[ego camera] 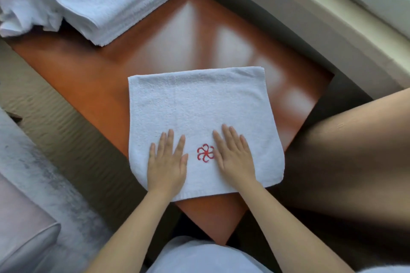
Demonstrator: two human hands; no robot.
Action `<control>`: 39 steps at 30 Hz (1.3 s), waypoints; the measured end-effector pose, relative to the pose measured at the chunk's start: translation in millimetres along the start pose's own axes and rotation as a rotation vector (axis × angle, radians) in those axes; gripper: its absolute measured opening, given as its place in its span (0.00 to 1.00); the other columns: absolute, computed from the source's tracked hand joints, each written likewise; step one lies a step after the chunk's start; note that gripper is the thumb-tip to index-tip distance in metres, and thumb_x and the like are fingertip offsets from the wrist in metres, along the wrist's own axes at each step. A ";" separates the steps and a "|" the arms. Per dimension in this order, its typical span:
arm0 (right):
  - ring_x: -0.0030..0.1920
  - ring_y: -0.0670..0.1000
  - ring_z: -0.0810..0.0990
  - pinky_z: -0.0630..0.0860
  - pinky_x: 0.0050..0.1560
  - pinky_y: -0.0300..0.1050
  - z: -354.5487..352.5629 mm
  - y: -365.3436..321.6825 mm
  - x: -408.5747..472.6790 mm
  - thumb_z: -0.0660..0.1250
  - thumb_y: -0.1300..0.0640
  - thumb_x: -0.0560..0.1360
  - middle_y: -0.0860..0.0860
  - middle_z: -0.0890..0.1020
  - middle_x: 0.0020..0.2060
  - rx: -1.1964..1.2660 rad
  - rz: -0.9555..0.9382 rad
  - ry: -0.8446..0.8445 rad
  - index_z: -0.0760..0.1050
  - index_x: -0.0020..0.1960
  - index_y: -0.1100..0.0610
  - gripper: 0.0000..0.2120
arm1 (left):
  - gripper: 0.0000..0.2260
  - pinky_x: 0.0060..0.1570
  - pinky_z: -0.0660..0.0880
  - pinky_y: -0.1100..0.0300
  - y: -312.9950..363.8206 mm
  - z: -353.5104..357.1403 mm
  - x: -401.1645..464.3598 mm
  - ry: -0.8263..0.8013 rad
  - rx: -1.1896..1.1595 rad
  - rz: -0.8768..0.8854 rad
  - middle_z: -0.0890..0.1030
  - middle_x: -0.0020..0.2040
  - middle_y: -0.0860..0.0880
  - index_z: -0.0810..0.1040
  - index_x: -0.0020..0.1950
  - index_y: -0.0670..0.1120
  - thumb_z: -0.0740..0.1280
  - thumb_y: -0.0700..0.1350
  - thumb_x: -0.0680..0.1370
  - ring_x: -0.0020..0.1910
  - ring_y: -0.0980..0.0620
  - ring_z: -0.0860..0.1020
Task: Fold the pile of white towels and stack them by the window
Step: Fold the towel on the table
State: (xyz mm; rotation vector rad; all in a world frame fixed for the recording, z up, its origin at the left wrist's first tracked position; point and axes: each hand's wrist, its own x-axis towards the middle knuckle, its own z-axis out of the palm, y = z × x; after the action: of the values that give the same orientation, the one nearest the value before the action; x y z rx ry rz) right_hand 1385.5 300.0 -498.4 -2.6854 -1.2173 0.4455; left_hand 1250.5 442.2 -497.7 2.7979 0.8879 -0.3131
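Both my hands, left (pixel 166 163) and right (pixel 234 156), lie flat with straight fingers, gripping nothing, smoothing the white terry towel with red embroidered flower (pixel 199 117) on the orange desk (pixel 99 77); ahead-left waits the folded white stack (pixel 119 2).

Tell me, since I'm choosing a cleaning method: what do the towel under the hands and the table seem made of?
Towel: looks like white cotton terry, with a nubby looped surface and a red stitched emblem. Table: probably orange-brown wood or laminate with a glossy finish, since it mirrors the window light.
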 end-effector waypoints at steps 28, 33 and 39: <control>0.19 0.47 0.73 0.68 0.20 0.36 -134.5 67.1 97.4 0.68 0.66 0.74 0.53 0.75 0.33 1.062 0.858 0.113 0.72 0.42 0.60 0.05 | 0.08 0.32 0.79 0.56 -56.4 -136.3 77.6 -0.097 -1.598 -0.917 0.74 0.44 0.41 0.69 0.58 0.37 0.64 0.37 0.80 0.37 0.45 0.79; 0.25 0.45 0.78 0.78 0.33 0.37 -195.5 47.2 86.8 0.67 0.58 0.76 0.52 0.76 0.35 1.367 0.673 0.540 0.71 0.41 0.56 0.07 | 0.04 0.38 0.79 0.57 -49.7 -197.4 78.1 0.330 -1.772 -0.628 0.77 0.44 0.43 0.73 0.53 0.40 0.61 0.40 0.82 0.36 0.47 0.79; 0.32 0.49 0.75 0.72 0.34 0.40 -193.4 57.1 49.3 0.67 0.53 0.77 0.52 0.77 0.36 1.267 0.593 0.505 0.76 0.48 0.58 0.07 | 0.05 0.42 0.76 0.58 -60.2 -183.6 41.9 0.413 -1.685 -0.565 0.78 0.45 0.47 0.75 0.46 0.46 0.66 0.44 0.80 0.41 0.50 0.78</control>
State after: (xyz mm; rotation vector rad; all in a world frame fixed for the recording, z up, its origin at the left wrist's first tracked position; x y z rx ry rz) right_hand 1521.0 295.4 -341.1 -1.7375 0.1083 0.3649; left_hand 1274.9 557.8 -339.2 1.0235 1.1469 0.6767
